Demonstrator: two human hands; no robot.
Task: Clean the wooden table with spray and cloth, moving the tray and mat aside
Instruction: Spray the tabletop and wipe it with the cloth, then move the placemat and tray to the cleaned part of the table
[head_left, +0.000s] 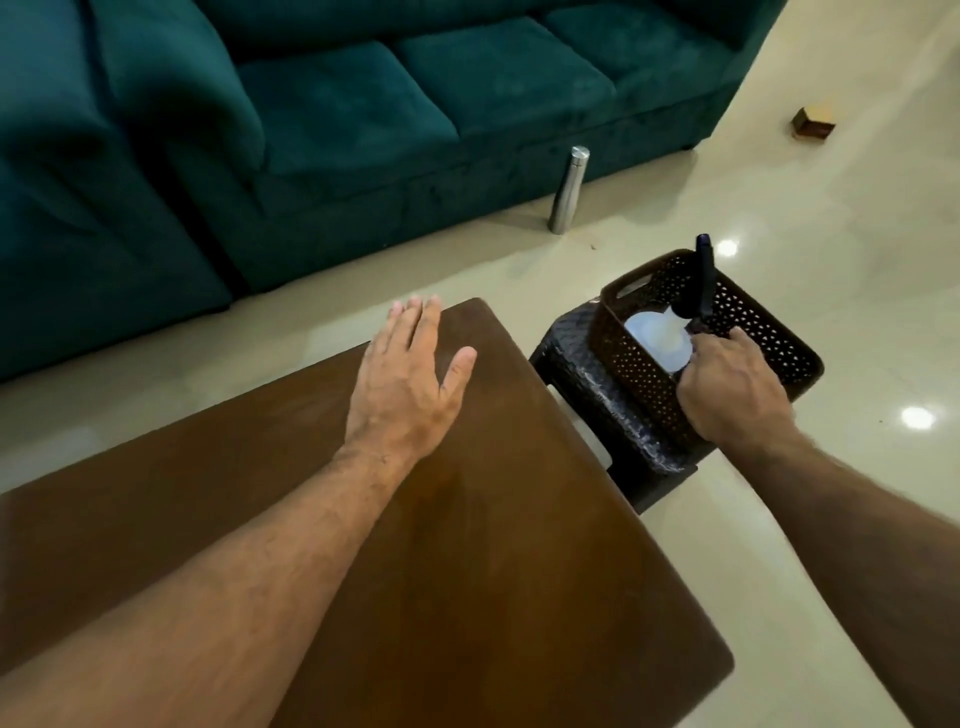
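The brown wooden table (467, 545) fills the lower middle of the view. My left hand (410, 379) lies flat over its far corner with the fingers straight. To the right, a white spray bottle (657, 338) with a dark blue trigger head (705, 280) lies inside a dark brown perforated basket (769, 332). My right hand (727, 395) reaches into the basket with its fingers curled round the bottle's neck. No cloth, tray or mat shows.
The basket stands on a low black stool (587, 384) beside the table's right edge. A green sofa (363, 104) runs along the back. A steel bottle (569, 189) stands on the tiled floor before it. A small wooden block (813, 122) lies far right.
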